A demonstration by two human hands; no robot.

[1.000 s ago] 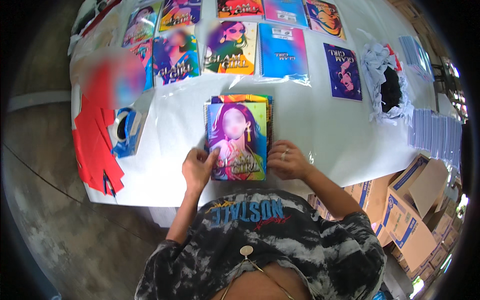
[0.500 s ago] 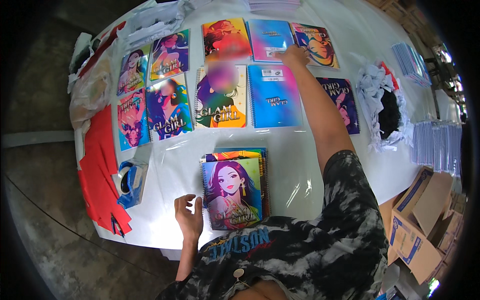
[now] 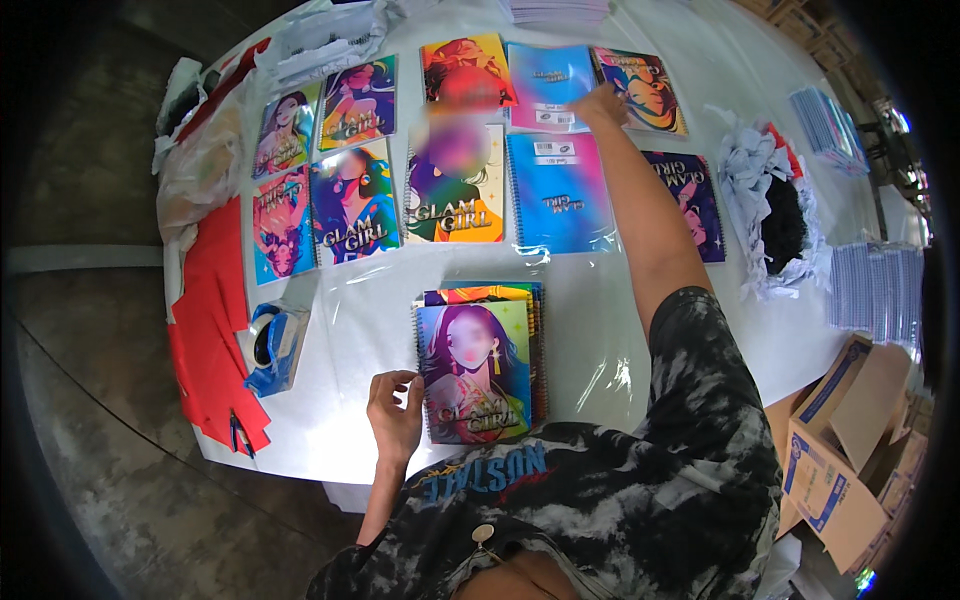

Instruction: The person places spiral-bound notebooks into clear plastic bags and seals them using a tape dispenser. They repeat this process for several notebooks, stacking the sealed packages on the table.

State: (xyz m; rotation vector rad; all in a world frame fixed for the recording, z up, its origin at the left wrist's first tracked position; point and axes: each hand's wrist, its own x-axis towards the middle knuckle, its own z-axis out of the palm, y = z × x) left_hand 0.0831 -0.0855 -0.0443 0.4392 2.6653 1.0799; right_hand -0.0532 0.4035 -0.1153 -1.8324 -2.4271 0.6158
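near spiral notebook (image 3: 474, 365): running near-to-far, coil facing left | left hand (image 3: 397, 408): curling, fingers apart | right hand (image 3: 603, 106): overlapping far blue-pink notebook (image 3: 548, 78), grip unclear

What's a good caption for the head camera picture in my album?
Right hand at the far notebooks, left hand beside a notebook stack on the white table.

Large two-line metallic lettering is legible, upright, on the pale-yellow illustrated spiral-bound notebook (image 3: 455, 185) and, low on the cover, on the purple-and-lime illustrated spiral-bound notebook (image 3: 475, 375). The dark-purple illustrated notebook (image 3: 703, 215) bears similar lettering, inverted. The blue-and-pink spiral-bound notebook (image 3: 562, 185) carries small lettering and a white rectangular barcode label (image 3: 557, 153), its fine print unreadable. Blue lettering, inverted, marks the black-and-grey tie-dye fabric shirt (image 3: 640, 475).
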